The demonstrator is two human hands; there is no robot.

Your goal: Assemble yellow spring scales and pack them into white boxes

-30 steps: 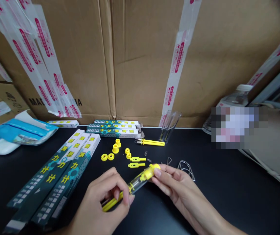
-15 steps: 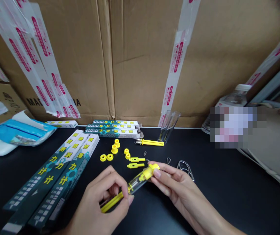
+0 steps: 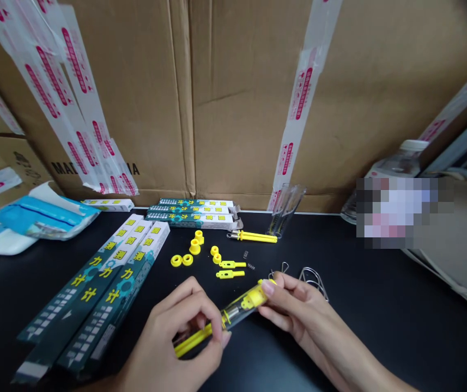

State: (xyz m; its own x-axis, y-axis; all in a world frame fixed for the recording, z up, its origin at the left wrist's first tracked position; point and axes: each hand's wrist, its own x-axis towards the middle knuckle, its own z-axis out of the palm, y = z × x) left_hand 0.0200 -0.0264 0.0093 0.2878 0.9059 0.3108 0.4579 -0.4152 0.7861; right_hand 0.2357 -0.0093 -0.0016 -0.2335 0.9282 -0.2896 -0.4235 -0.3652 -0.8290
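Observation:
A spring scale point(image 3: 239, 313) with a clear tube and yellow inner parts slants between my hands. My left hand point(image 3: 190, 332) is closed around its lower end, where a yellow rod point(image 3: 194, 340) sticks out of the tube. At the upper end, my right hand point(image 3: 294, 305) pinches the yellow cap, its thumb pressing on top. Inside the tube a yellow piece and a metal part show. Just beyond lie two flat yellow hook-pieces point(image 3: 232, 269), two small springs point(image 3: 248, 260), yellow rings point(image 3: 181, 260) and yellow caps point(image 3: 196, 242).
Printed narrow boxes point(image 3: 106, 288) lie at left, more boxes point(image 3: 194, 215) at the back. Another yellow rod point(image 3: 255, 237), clear tubes point(image 3: 287, 212) and bent wire hooks point(image 3: 315, 283) lie beyond my right hand. A bottle point(image 3: 405, 163) and bag point(image 3: 458, 245) stand right; a blue packet point(image 3: 47, 215) left.
The yellow cap at the tube's upper end sits deeper, with less of it outside. My right thumb has come over it. The view has shifted slightly.

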